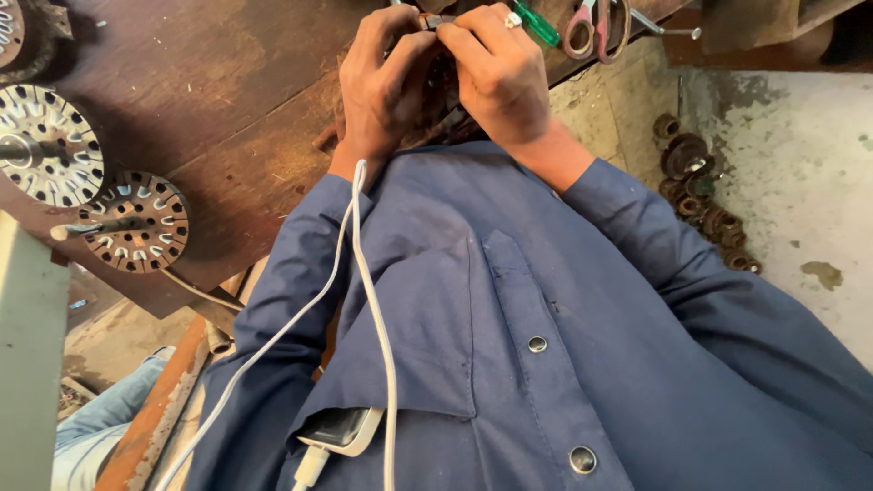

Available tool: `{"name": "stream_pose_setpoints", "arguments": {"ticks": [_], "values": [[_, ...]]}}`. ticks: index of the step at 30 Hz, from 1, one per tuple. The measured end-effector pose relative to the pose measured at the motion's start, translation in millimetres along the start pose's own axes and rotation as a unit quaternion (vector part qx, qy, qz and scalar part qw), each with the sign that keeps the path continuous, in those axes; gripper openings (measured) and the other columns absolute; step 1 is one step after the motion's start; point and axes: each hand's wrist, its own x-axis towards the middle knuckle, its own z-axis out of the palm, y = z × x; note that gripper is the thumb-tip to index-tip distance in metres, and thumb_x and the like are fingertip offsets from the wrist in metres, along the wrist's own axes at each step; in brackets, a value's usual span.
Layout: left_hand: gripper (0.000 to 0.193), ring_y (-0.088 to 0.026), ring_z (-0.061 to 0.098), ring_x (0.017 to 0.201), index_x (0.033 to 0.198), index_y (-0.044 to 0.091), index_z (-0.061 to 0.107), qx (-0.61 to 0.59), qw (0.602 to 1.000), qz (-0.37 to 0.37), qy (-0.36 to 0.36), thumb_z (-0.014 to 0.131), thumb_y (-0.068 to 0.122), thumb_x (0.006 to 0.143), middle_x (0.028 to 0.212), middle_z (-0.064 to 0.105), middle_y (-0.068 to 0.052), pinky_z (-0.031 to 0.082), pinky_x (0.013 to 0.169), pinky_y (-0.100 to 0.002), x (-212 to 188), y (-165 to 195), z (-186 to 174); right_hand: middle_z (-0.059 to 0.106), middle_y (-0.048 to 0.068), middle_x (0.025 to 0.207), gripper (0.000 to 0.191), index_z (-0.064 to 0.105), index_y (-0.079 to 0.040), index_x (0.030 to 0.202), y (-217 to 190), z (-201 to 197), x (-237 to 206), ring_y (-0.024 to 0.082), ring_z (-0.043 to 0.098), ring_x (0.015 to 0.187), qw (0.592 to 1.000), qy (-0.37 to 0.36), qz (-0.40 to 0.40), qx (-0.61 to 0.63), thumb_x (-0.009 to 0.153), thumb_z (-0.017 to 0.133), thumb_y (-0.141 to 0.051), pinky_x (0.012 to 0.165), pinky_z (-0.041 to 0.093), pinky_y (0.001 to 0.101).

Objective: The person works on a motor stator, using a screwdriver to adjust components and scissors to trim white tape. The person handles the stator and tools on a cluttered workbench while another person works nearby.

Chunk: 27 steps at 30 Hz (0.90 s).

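Note:
My left hand (pixel 386 86) and my right hand (pixel 498 77) are pressed together at the top of the view, over the edge of a dark wooden workbench (pixel 227 100). Both pinch a small dark metal part (pixel 435 20) between their fingertips; most of it is hidden by the fingers. My right hand wears a ring. My blue shirt sleeves and chest fill the lower frame, with a white cable (pixel 364 273) running down to a phone (pixel 341 427) in the chest pocket.
Two round slotted metal stator cores (pixel 50 145) (pixel 136 223) lie on the bench at left. Red-handled scissors (pixel 596 25) and a green-handled screwdriver (pixel 538 23) sit at the top. Several rusty bearings (pixel 700 195) lie on the concrete floor at right.

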Motion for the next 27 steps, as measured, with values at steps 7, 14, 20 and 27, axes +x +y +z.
{"name": "stream_pose_setpoints", "arguments": {"ticks": [7,14,20,27], "values": [[0.043,-0.032,0.068,0.113,0.131,0.010,0.059,-0.076,0.995,-0.069,0.006,0.080,0.000,0.095,0.128,0.062,-0.012,0.059,0.092,-0.039,-1,2,-2,0.068,0.013,0.102,0.019,0.069,0.000,0.112,-2,-12,1,0.033,0.067,0.091,0.996,-0.007,0.070,0.049,0.096,0.079,-0.001,0.079,0.054,0.0407],[0.045,-0.037,0.065,0.110,0.131,0.009,0.064,-0.048,0.995,-0.011,-0.085,0.081,0.007,0.089,0.121,0.068,-0.011,0.056,0.089,-0.043,15,-10,-2,0.067,0.010,0.097,0.016,0.069,-0.002,0.106,2,-3,-1,0.031,0.066,0.088,0.999,0.003,0.040,-0.004,0.093,0.077,0.004,0.078,0.054,0.0404],[0.039,-0.033,0.071,0.096,0.123,0.010,0.069,-0.080,0.991,-0.013,-0.104,0.084,0.014,0.088,0.108,0.074,-0.011,0.057,0.079,-0.042,24,-18,10,0.062,0.010,0.095,0.020,0.068,-0.001,0.109,10,1,-8,0.030,0.064,0.085,0.998,0.008,0.000,-0.062,0.092,0.077,0.006,0.076,0.054,0.0392],[0.038,-0.034,0.071,0.096,0.123,0.009,0.068,-0.080,0.990,-0.002,-0.117,0.084,0.016,0.088,0.109,0.074,-0.012,0.057,0.080,-0.042,24,-22,9,0.064,0.010,0.099,0.024,0.068,-0.001,0.113,12,7,-12,0.030,0.065,0.087,0.998,0.029,-0.003,-0.056,0.092,0.077,0.007,0.076,0.055,0.0394]]}}
